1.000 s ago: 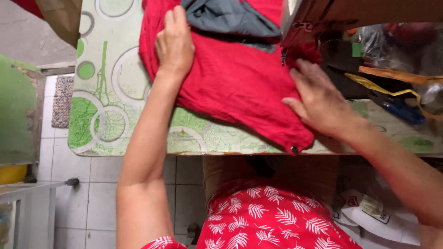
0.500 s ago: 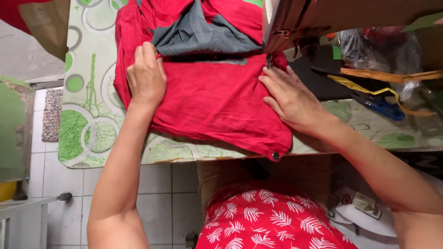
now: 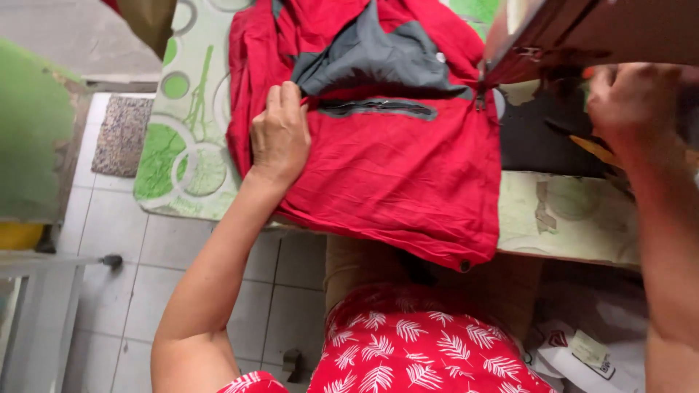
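Note:
A red garment (image 3: 408,182) with a grey lining panel (image 3: 378,58) lies folded on a table covered by a green-and-white patterned cloth (image 3: 175,167). Its lower edge hangs slightly over the table's near edge. My left hand (image 3: 280,135) rests flat on the garment's left side, fingers together, pressing it down. My right hand (image 3: 633,102) is lifted off the garment at the right, fingers curled near a brown cardboard box (image 3: 582,33); whether it grips anything is hidden.
Dark items and clutter (image 3: 553,138) sit under the box at the right. A small grey mat (image 3: 124,135) lies on the tiled floor at the left. A green surface (image 3: 36,138) stands at the far left. Papers (image 3: 582,349) lie at the lower right.
My right hand has left the red garment and risen to the right beside the cardboard box. My left hand stays on the garment's left side. The view has closed in.

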